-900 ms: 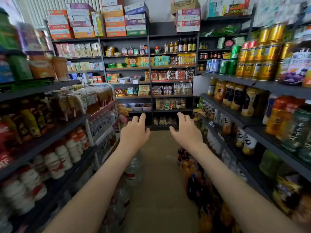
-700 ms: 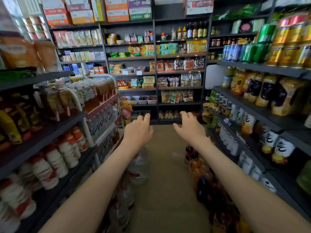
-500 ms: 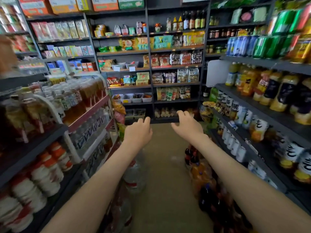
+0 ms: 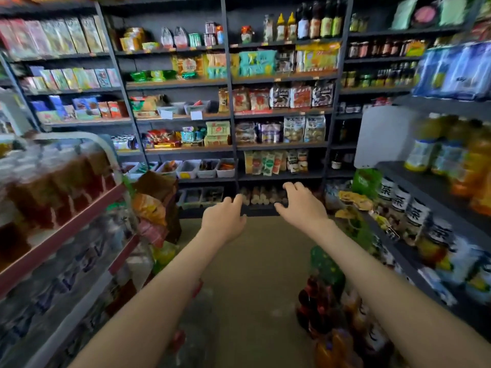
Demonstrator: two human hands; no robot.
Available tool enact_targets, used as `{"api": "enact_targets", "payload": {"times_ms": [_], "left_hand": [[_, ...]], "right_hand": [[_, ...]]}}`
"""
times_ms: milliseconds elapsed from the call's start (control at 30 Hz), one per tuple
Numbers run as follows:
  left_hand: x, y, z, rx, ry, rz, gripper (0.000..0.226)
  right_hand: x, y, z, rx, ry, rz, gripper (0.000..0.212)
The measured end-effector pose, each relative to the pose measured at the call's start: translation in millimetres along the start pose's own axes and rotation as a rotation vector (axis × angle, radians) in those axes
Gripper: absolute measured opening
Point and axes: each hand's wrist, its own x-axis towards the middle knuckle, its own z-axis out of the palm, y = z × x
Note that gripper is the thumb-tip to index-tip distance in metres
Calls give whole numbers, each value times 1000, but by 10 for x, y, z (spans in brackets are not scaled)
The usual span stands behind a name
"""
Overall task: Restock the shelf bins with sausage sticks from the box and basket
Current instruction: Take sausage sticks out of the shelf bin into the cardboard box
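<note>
Fingers (image 4: 294,191) loosely spread on left hand (image 4: 221,221) and right hand (image 4: 303,208), holding nothing; shelf bins (image 4: 207,173) pale, boxy (contents blurred)

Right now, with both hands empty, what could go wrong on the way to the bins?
Bottles stand on the floor along the aisle's right; a foot could topple them.
Snack bags jut from the left rack's end; an arm might snag them.
The left hand and right hand hold nothing, and no box or basket shows: the bins may be reached without stock.
</note>
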Motion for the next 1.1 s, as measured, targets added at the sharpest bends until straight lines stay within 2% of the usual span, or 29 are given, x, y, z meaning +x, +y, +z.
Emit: {"api": "enact_targets", "payload": {"times_ms": [333,533,667,900,1100], "left_hand": [[2882,-1249,1042,11,-5,-122,66],[4611,-1964,1390,93,76,-129,70],[5784,-2390,1668,102,56,-141,73],[7434,-3407,2295,107,83,-219,69],[8637,-4442,2518,97,89,-355,70]], "right_hand": [[3315,-165,1293,-7,-83,-184,66],[5132,-330,1795,-68,-19,-274,74],[6377,-397,2153,-73,-26,-308,78],[8463,-714,2945,-7,2,-416,77],[10080,-1414,3550,74,12,-526,72]]}}
